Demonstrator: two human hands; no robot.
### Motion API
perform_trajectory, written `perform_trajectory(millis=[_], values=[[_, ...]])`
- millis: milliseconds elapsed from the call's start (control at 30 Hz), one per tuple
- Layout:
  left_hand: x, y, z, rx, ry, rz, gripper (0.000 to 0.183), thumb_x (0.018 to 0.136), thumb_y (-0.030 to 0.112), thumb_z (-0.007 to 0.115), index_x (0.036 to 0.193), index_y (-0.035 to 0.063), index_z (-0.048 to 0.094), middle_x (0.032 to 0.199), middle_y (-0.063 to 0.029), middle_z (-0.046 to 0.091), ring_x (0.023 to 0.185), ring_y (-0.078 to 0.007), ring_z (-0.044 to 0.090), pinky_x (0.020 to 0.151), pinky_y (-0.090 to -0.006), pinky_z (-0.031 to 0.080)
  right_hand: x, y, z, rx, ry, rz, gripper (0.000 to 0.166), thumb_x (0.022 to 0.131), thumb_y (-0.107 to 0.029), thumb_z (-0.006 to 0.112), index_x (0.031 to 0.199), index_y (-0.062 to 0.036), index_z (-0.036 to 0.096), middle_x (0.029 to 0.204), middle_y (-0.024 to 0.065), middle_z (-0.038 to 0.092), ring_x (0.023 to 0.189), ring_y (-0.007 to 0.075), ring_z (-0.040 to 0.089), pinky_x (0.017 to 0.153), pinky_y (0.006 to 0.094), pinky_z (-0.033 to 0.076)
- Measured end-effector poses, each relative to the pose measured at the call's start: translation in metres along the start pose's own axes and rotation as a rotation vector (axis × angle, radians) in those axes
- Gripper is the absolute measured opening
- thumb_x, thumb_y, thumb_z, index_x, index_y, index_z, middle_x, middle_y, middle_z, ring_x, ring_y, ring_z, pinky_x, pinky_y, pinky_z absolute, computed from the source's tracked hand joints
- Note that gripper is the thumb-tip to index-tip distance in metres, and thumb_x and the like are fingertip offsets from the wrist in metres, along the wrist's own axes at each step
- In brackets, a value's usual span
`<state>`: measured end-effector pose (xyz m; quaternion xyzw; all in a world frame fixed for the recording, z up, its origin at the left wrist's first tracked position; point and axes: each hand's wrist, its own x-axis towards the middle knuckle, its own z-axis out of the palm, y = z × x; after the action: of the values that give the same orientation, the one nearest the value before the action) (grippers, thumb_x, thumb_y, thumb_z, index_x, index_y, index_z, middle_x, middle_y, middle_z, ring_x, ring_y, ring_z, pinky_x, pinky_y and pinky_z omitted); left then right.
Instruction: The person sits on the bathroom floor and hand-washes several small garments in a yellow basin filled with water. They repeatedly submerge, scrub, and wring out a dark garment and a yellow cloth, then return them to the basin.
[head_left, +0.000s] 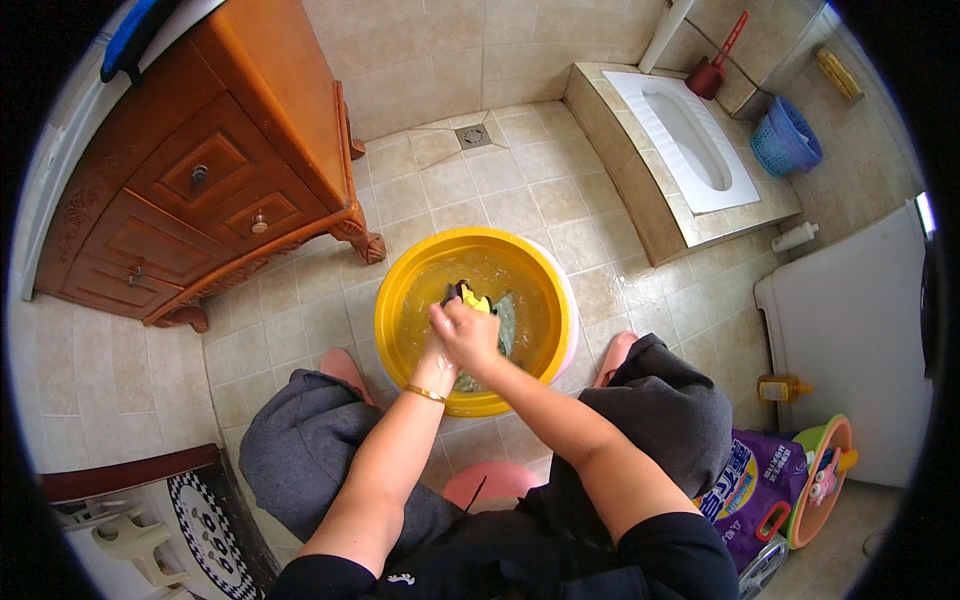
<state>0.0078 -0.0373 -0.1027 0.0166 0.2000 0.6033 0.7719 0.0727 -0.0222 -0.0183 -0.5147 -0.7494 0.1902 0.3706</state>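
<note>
In front of me a yellow plastic basin (390, 300) holds water with some suds. My left hand (441, 346), a gold-coloured bracelet (425, 393) at its wrist, is pressed against my right hand (474, 334) over the basin. Both are closed around a wet black-and-yellow cloth (475, 298), which sticks out past the fingers. The right hand covers much of the left and hides most of the cloth. A grey-green cloth (506, 326) lies in the water beside and beneath the hands.
A wooden cabinet (225, 172) stands at left, a squat toilet (690, 142) on a tiled step at upper right. At right are a yellow bottle (784, 388), a purple detergent bag (757, 487) and a green-and-orange basin (802, 525) with toys. A floor drain (472, 136) lies beyond.
</note>
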Motion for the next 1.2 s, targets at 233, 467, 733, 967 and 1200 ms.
perform_trajectory(millis=[233, 467, 733, 967, 1200], values=[[-0.004, -0.002, 0.052, 0.338, 0.373, -0.040, 0.048, 0.092, 0.047, 0.041, 0.124, 0.0119, 0.047, 0.120, -0.0056, 0.054, 0.109, -0.0189, 0.054, 0.094, -0.0422, 0.041, 0.028, 0.091, 0.002, -0.068, -0.188, 0.616, 0.054, 0.087, -0.054, 0.041, 0.082, -0.0062, 0.066, 0.080, 0.0204, 0.064, 0.080, 0.0387, 0.061, 0.072, 0.0449, 0.047], [-0.015, 0.021, 0.062, 0.493, 0.632, -0.226, 0.095, 0.080, 0.071, 0.040, 0.145, 0.0171, -0.004, 0.152, -0.0082, -0.008, 0.139, -0.0322, 0.003, 0.097, -0.0717, 0.004, -0.009, 0.117, 0.020, 0.041, -0.092, 0.443, 0.032, 0.085, -0.026, 0.056, 0.102, 0.0004, 0.057, 0.102, 0.0223, 0.058, 0.100, 0.0390, 0.054, 0.087, 0.0441, 0.042], [-0.011, 0.015, 0.034, 0.358, 0.495, -0.466, 0.084, 0.075, 0.077, 0.040, 0.140, 0.0257, 0.024, 0.137, -0.0153, 0.034, 0.115, -0.0460, 0.040, 0.087, -0.0727, 0.027, -0.010, 0.103, 0.026, 0.794, -0.252, 0.849, 0.031, 0.088, -0.026, 0.054, 0.103, 0.0011, 0.059, 0.090, 0.0161, 0.065, 0.081, 0.0252, 0.061, 0.072, 0.0353, 0.047], [-0.026, 0.037, -0.006, 0.074, 0.091, -0.132, 0.059, 0.083, 0.057, 0.041, 0.122, 0.0131, 0.046, 0.120, -0.0127, 0.050, 0.104, -0.0311, 0.052, 0.090, -0.0549, 0.037, -0.019, -0.044, -0.009, 0.235, -0.444, 0.203, 0.041, 0.081, -0.045, 0.054, 0.073, -0.0059, 0.058, 0.070, 0.0195, 0.061, 0.068, 0.0380, 0.060, 0.067, 0.0447, 0.046], [-0.012, 0.014, 0.040, 0.005, 0.249, -0.098, 0.035, 0.093, 0.034, 0.040, 0.110, 0.0070, 0.055, 0.107, -0.0106, 0.060, 0.097, -0.0236, 0.059, 0.088, -0.0397, 0.047, 0.012, 0.014, 0.001, -0.086, -0.082, 0.177, 0.036, 0.080, -0.040, 0.056, 0.062, -0.0090, 0.061, 0.063, 0.0152, 0.060, 0.059, 0.0343, 0.060, 0.057, 0.0457, 0.048]])
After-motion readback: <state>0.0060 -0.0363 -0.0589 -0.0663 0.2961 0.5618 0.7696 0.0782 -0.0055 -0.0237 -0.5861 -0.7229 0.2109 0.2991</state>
